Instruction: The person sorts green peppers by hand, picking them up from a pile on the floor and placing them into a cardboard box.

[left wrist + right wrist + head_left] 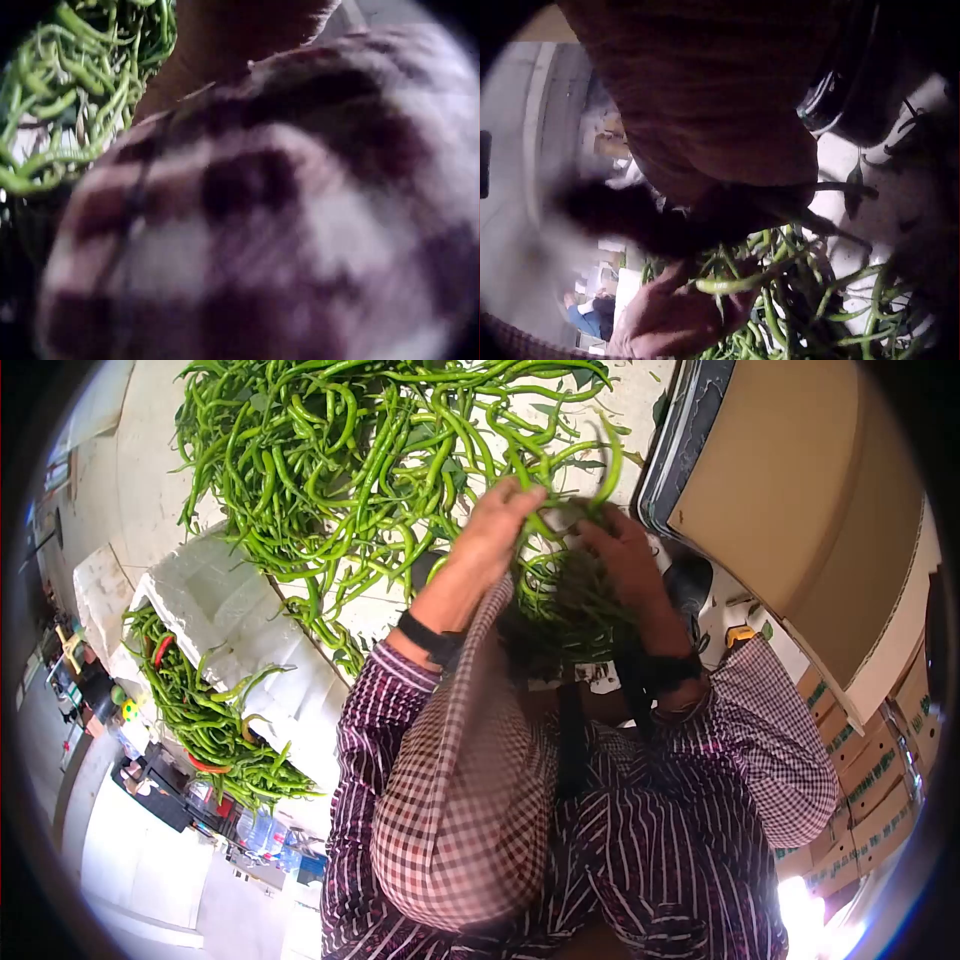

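Note:
Long green peppers (310, 470) lie in a large heap on the pale surface. In the head view the left hand (493, 532) has its fingers bent at a green pepper (540, 526), which it appears to pinch. Close by on the right, the shaded right hand (622, 555) grips a curved green pepper (611, 460) that sticks up past its fingers. The right wrist view shows the dark right hand (727, 142) with pepper ends jutting from it, and the left hand (667, 315) behind a pepper (731, 285). Checked cloth covers most of the left wrist view.
More peppers (570, 615) lie below the hands, partly hidden in shadow. A white foam box (215, 585) with green and a few red peppers stands at the left. At the right is a large brown cardboard box (790, 470), with stacked cartons (870, 780) beneath it.

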A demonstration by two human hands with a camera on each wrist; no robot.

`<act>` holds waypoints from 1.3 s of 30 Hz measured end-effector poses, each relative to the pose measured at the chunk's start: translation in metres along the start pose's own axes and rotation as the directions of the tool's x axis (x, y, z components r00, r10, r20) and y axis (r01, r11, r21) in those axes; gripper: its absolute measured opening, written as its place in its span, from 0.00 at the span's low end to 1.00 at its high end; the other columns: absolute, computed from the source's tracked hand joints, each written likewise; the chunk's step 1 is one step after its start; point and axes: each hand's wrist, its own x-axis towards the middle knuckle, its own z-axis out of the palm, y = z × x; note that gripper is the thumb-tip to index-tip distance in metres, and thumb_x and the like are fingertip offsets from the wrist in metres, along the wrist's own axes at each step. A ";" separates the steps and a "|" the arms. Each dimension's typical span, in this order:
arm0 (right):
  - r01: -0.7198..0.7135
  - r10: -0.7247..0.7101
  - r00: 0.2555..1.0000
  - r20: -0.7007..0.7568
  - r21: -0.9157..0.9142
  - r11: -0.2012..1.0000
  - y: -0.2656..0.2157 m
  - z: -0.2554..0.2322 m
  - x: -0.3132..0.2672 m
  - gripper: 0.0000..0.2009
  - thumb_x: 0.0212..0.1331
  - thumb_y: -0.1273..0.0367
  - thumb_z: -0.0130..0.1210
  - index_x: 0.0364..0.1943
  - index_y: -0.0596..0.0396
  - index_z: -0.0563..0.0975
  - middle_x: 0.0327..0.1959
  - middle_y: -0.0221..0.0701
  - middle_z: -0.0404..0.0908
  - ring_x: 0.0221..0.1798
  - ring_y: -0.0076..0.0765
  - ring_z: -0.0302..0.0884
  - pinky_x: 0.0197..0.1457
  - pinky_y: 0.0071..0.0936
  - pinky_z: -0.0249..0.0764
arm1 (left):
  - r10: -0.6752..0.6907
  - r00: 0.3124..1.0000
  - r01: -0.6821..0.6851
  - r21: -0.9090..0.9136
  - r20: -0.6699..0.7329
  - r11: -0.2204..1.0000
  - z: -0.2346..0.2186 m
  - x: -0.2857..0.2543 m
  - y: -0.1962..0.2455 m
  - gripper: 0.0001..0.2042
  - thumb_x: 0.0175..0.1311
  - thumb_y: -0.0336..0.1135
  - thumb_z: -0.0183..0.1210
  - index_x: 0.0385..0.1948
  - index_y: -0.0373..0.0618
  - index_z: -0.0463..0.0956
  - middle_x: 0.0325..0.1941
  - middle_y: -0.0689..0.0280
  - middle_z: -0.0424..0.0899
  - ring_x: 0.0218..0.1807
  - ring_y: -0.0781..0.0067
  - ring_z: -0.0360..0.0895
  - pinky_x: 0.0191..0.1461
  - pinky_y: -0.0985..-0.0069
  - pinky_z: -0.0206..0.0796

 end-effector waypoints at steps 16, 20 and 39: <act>0.029 -0.025 0.999 -0.036 0.104 0.994 -0.014 0.007 -0.001 0.16 0.55 0.65 0.59 0.46 0.59 0.77 0.36 0.29 0.79 0.39 0.25 0.74 0.43 0.25 0.69 | 0.413 0.855 -0.518 0.545 0.314 0.659 0.013 -0.014 -0.029 0.13 0.63 0.33 0.56 0.47 0.38 0.71 0.33 0.63 0.81 0.34 0.76 0.77 0.37 0.78 0.68; -0.040 0.085 0.994 -0.068 0.501 0.864 0.024 0.000 0.027 0.13 0.54 0.67 0.62 0.40 0.59 0.79 0.35 0.30 0.80 0.37 0.26 0.76 0.41 0.24 0.70 | 0.430 0.711 -0.702 0.589 0.556 0.400 0.032 -0.032 -0.012 0.20 0.59 0.31 0.59 0.53 0.38 0.71 0.28 0.64 0.78 0.31 0.80 0.75 0.34 0.80 0.67; -0.085 0.070 0.996 0.052 0.389 0.917 -0.003 -0.015 0.005 0.15 0.53 0.69 0.62 0.45 0.57 0.75 0.34 0.23 0.77 0.36 0.19 0.72 0.42 0.21 0.69 | 0.836 0.416 -0.662 0.750 0.358 0.008 0.030 0.097 0.062 0.21 0.52 0.31 0.61 0.50 0.37 0.73 0.44 0.50 0.81 0.48 0.52 0.76 0.52 0.64 0.66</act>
